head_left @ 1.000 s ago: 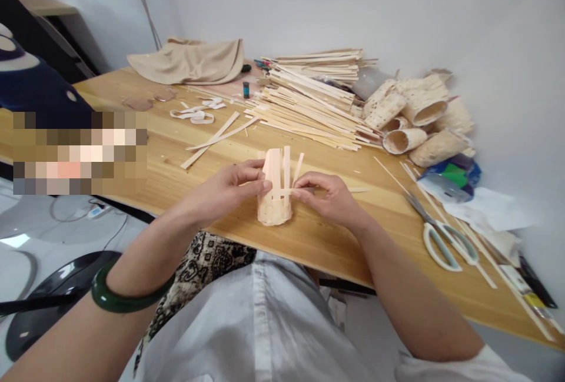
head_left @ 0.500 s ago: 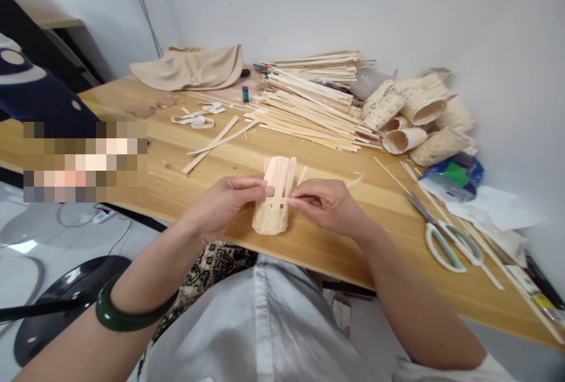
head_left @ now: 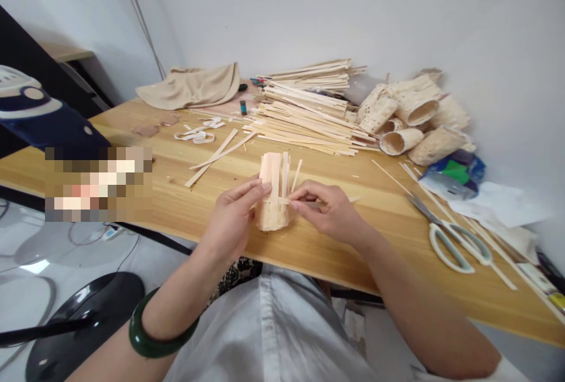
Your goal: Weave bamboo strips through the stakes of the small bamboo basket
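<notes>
A small woven tube (head_left: 272, 217) of pale bamboo strips stands near the table's front edge, its lower part woven and its upright strips loose at the top. My left hand (head_left: 238, 205) is closed round its left side, with the thumb pressed on the front strips. At its right side, my right hand (head_left: 320, 205) pinches a thin bamboo strip (head_left: 285, 200) that runs across the uprights. One upright strip (head_left: 296, 175) leans outward to the right. The tube's far side and some of my left fingers are hidden.
Bamboo strips (head_left: 304, 126) lie piled at the back, beside several finished woven tubes (head_left: 399, 140). Scissors (head_left: 445, 232) rest at the right on the wooden table (head_left: 212, 205). Two strips cross (head_left: 216, 155) at left, near white ribbon (head_left: 198, 135). A dark blue sleeve (head_left: 57, 126) shows at far left.
The view has shifted a little. My left hand has turned more upright against the tube. Upright strips on the right have spread apart, with one leaning outward.
</notes>
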### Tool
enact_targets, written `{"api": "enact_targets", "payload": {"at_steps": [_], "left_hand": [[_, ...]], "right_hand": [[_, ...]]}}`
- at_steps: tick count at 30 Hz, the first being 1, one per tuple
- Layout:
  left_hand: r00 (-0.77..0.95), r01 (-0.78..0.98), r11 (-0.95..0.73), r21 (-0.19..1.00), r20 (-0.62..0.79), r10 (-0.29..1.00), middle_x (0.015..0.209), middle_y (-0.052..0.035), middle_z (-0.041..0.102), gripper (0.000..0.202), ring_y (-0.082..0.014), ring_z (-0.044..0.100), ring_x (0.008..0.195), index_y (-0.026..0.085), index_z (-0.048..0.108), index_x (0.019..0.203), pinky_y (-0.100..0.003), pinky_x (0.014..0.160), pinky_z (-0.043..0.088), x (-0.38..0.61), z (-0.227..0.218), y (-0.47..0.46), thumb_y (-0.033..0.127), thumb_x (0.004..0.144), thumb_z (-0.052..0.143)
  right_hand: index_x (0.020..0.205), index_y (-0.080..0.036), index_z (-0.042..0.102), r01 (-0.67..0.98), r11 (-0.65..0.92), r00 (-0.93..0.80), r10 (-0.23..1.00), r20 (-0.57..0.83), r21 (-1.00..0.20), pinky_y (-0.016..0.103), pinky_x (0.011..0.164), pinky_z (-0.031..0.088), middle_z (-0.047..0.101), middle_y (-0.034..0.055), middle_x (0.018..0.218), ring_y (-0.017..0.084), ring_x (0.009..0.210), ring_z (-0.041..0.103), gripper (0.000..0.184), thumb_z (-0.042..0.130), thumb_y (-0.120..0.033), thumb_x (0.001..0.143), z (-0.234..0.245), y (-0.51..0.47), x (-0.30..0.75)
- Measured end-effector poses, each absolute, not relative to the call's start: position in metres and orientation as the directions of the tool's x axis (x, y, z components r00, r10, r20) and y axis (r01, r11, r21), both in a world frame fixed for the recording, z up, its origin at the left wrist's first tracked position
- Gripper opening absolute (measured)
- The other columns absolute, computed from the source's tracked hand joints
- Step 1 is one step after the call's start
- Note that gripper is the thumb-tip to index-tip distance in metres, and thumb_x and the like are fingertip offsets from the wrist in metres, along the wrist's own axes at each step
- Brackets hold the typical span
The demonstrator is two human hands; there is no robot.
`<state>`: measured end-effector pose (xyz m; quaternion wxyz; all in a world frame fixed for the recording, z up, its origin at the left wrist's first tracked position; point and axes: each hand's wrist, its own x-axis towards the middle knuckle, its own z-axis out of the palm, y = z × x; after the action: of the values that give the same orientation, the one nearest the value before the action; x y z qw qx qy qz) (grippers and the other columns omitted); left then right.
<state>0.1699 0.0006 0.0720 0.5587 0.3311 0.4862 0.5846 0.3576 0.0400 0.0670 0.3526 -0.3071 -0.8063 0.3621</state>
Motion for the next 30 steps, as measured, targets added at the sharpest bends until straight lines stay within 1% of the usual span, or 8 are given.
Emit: {"api": "enact_targets", "payload": {"at_steps": [3, 5, 7, 10, 13, 17, 21, 30], "left_hand": [[-0.245, -0.183, -0.181, 0.966, 0.133, 0.96, 0.145, -0.0085, 0.065, 0.029, -0.0339, 0.046, 0.148, 0.024, 0.082, 0.1, -0.045, 0.12, 0.041, 0.169, 0.057, 0.009, 0.035, 0.074, 0.086], [-0.172, -0.193, -0.31, 0.931, 0.279, 0.945, 0.164, -0.0041, 0.045, 0.046, -0.0322, 0.041, 0.153, 0.034, 0.074, 0.126, -0.048, 0.123, 0.037, 0.166, 0.046, 0.013, 0.034, 0.081, 0.082], [-0.107, -0.145, -0.376, 0.915, 0.363, 0.926, 0.171, -0.0004, 0.033, 0.046, -0.0313, 0.039, 0.154, 0.04, 0.071, 0.13, -0.048, 0.122, 0.039, 0.16, 0.036, 0.014, 0.032, 0.086, 0.079], [-0.019, 0.091, -0.474, 0.876, 0.478, 0.878, 0.169, -0.0039, 0.035, 0.043, -0.0312, 0.036, 0.155, 0.037, 0.071, 0.129, -0.048, 0.121, 0.043, 0.152, 0.028, 0.013, 0.028, 0.088, 0.078], [0.032, 0.215, -0.475, 0.853, 0.48, 0.877, 0.16, -0.0092, 0.045, 0.04, -0.0307, 0.042, 0.151, 0.034, 0.07, 0.131, -0.043, 0.108, 0.056, 0.148, 0.025, 0.011, 0.032, 0.092, 0.074], [0.021, 0.224, -0.444, 0.868, 0.451, 0.892, 0.156, -0.0099, 0.047, 0.037, -0.0302, 0.05, 0.145, 0.031, 0.071, 0.127, -0.036, 0.094, 0.064, 0.148, 0.024, 0.012, 0.034, 0.09, 0.076], [0.03, 0.156, -0.431, 0.889, 0.432, 0.901, 0.153, -0.0108, 0.05, 0.035, -0.0304, 0.053, 0.141, 0.029, 0.073, 0.12, -0.037, 0.095, 0.064, 0.149, 0.021, 0.015, 0.034, 0.086, 0.08], [0.112, 0.057, -0.447, 0.893, 0.439, 0.892, 0.142, -0.0108, 0.056, 0.03, -0.0258, 0.062, 0.13, 0.025, 0.069, 0.105, -0.038, 0.095, 0.062, 0.146, 0.016, 0.021, 0.029, 0.081, 0.086]], "right_hand": [[0.087, -0.019, 0.067, 0.276, 0.532, -0.498, 0.792, 0.355, -0.8, 0.022, 0.068, 0.052, 0.072, 0.0014, 0.08, 0.013, 0.072, 0.065, 0.012, 0.061, -0.028, 0.093, 0.066, 0.045, 0.357], [0.086, -0.019, 0.067, 0.284, 0.513, -0.468, 0.812, 0.35, -0.81, 0.023, 0.071, 0.054, 0.072, 0.0019, 0.082, 0.014, 0.074, 0.067, 0.013, 0.06, -0.029, 0.093, 0.064, 0.05, 0.357], [0.086, -0.019, 0.067, 0.295, 0.488, -0.449, 0.83, 0.332, -0.822, 0.025, 0.073, 0.055, 0.073, 0.0026, 0.082, 0.014, 0.076, 0.068, 0.014, 0.06, -0.03, 0.092, 0.061, 0.053, 0.358], [0.085, -0.019, 0.068, 0.317, 0.466, -0.444, 0.842, 0.305, -0.826, 0.025, 0.073, 0.055, 0.074, 0.0027, 0.082, 0.015, 0.075, 0.069, 0.015, 0.061, -0.031, 0.09, 0.058, 0.057, 0.359], [0.086, -0.019, 0.07, 0.318, 0.475, -0.457, 0.835, 0.306, -0.82, 0.025, 0.073, 0.055, 0.076, 0.0027, 0.083, 0.015, 0.077, 0.07, 0.017, 0.058, -0.031, 0.09, 0.055, 0.059, 0.359], [0.087, -0.019, 0.071, 0.319, 0.488, -0.443, 0.835, 0.328, -0.812, 0.026, 0.075, 0.056, 0.077, 0.0028, 0.084, 0.016, 0.078, 0.071, 0.018, 0.058, -0.031, 0.091, 0.051, 0.06, 0.358], [0.091, -0.02, 0.069, 0.318, 0.517, -0.387, 0.836, 0.389, -0.795, 0.027, 0.075, 0.056, 0.077, 0.0032, 0.088, 0.016, 0.079, 0.072, 0.014, 0.063, -0.033, 0.091, 0.048, 0.061, 0.359], [0.082, -0.018, 0.067, 0.254, 0.678, -0.533, 0.693, 0.485, -0.689, 0.021, 0.065, 0.047, 0.071, 0.0007, 0.077, 0.012, 0.07, 0.064, 0.013, 0.06, -0.023, 0.092, 0.057, 0.06, 0.364]]}}
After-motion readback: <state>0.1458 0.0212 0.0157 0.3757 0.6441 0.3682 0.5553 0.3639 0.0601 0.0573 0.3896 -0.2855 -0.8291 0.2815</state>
